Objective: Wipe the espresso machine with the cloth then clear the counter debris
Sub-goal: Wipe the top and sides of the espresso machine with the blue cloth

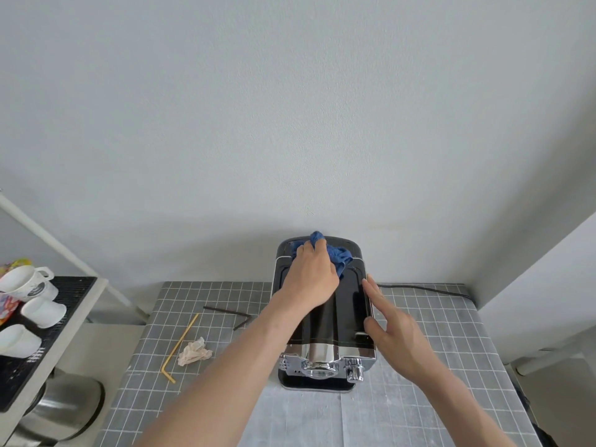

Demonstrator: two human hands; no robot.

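A black and chrome espresso machine (pixel 325 324) stands on the grey gridded counter (pixel 419 382) against the wall. My left hand (pixel 311 275) presses a blue cloth (pixel 337 254) onto the rear of the machine's top, fingers curled over the cloth. My right hand (pixel 392 327) lies flat with straight fingers against the machine's right edge. On the counter left of the machine lie a crumpled paper wad (pixel 194 351), a bent yellow straw (pixel 179 345) and a bent dark straw (pixel 230 314).
A low shelf at the left holds white cups (pixel 30 298) on a black mat (pixel 58 324). A steel bin (pixel 61 404) sits below it. A black power cable (pixel 425 289) runs along the wall behind the machine. A white ledge borders the right.
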